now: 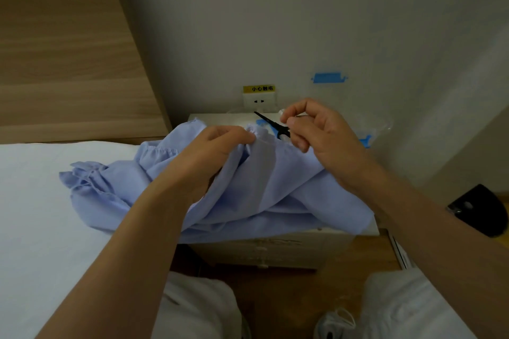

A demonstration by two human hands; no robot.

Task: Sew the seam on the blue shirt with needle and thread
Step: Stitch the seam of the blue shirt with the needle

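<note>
Left hand (220,146) pinched the gathered edge of the blue shirt (275,190) between thumb and fingertips, lifting that edge up, other fingers curled under the cloth. Right hand (316,129), at 3 o'clock from the left and just apart from it, had its fingers curled and the thumb pressed to the forefinger as if pinching something fine. The needle and thread were too small to make out, so whether it held them couldn't be told. The shirt lay draped over the top of the white counter (289,253), one side spilling toward 9 o'clock onto the bed (55,228). Black scissors (271,122) lay on the counter top at 12 o'clock from the pinched edge, partly behind the right hand. A wall socket (260,100) sat above them, blue tape (329,77) on the wall at 1 o'clock, and a wooden headboard (68,49) at 10 o'clock. Judged step: mid-stitching along the gathered seam, the left hand presenting the edge and the right working at it. The next move likely called for keeping the seam taut in the left pinch and steering the needle point into the fold close to the left fingertips without pricking them.
</note>
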